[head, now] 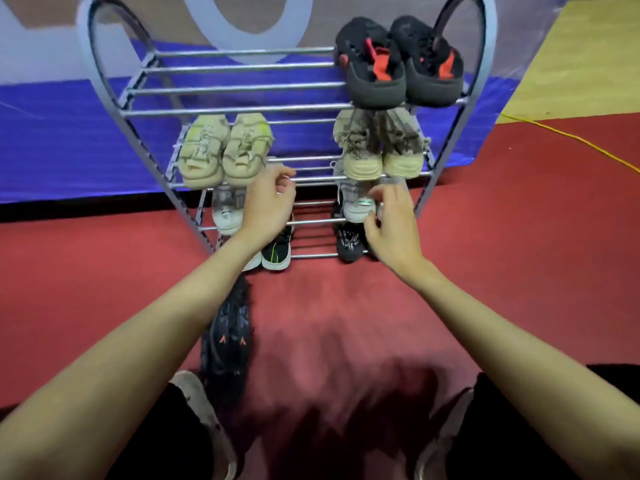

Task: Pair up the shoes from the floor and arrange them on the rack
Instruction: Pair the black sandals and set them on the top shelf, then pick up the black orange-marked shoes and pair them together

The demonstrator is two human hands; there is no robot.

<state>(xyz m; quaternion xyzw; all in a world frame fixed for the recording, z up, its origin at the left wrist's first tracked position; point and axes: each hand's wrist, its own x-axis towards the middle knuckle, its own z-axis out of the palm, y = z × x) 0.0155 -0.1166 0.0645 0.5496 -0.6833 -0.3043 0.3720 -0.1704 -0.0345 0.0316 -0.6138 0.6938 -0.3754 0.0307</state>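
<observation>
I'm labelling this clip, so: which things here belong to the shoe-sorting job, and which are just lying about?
Job:
rack
black-and-red pair
cream pair
beige pair
white shoe
black shoe on the floor
left hand
right hand

Lying about:
yellow cable
blue banner

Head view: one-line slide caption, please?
Both hands reach toward the rack of paired shoes; one black shoe remains on the floor.
</observation>
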